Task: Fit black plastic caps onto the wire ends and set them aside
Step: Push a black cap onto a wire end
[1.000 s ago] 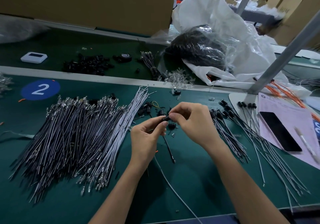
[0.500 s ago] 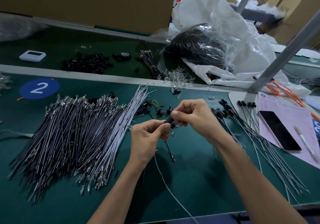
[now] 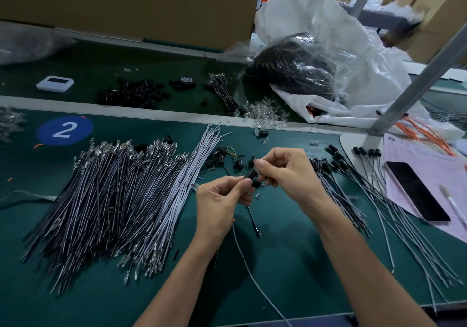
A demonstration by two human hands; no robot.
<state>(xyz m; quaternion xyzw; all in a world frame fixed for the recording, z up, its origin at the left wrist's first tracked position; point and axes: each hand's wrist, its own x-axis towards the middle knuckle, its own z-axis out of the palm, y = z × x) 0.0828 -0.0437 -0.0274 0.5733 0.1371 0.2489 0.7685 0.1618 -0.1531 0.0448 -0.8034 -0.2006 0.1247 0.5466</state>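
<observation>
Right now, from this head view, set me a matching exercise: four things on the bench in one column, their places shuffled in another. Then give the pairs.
1. phone
2. black cap
3. blue "2" sticker
4. uncapped wire pile

A. pinched between left hand and right hand
B. on the pink paper
C. spread directly left of the hands
D. far left of the mat, beyond the pile

Pairs: 1-B, 2-A, 3-D, 4-C.

Tilted black plastic cap (image 3: 250, 174), apparently seated on a grey wire (image 3: 247, 267) end, right of the uncapped wire heap (image 3: 113, 200); capped wires (image 3: 336, 180) farther right.
</observation>
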